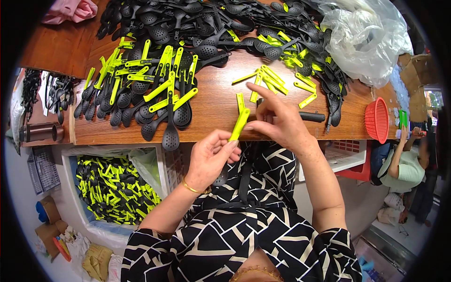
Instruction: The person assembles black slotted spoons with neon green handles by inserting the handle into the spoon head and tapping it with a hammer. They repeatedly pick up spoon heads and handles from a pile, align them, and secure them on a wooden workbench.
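My left hand [211, 157] grips a black slotted spoon whose bowl [221, 178] hangs below the palm and whose handle carries a lime-green grip [239, 124]. My right hand [277, 120] pinches the top of that green grip with thumb and fingers, index finger stretched out. Both hands hover over the near edge of the wooden table [211, 105]. Loose green grips [275, 82] lie just beyond my right hand, and one more green grip [240, 101] lies by the fingertips.
Finished spoons with green handles [141, 89] lie at left, a heap of bare black spoons [211, 23] at the back. A clear plastic bag [361, 37] and red basket [377, 120] sit right. A bin of finished spoons [117, 188] stands below. Another person [404, 164] sits at right.
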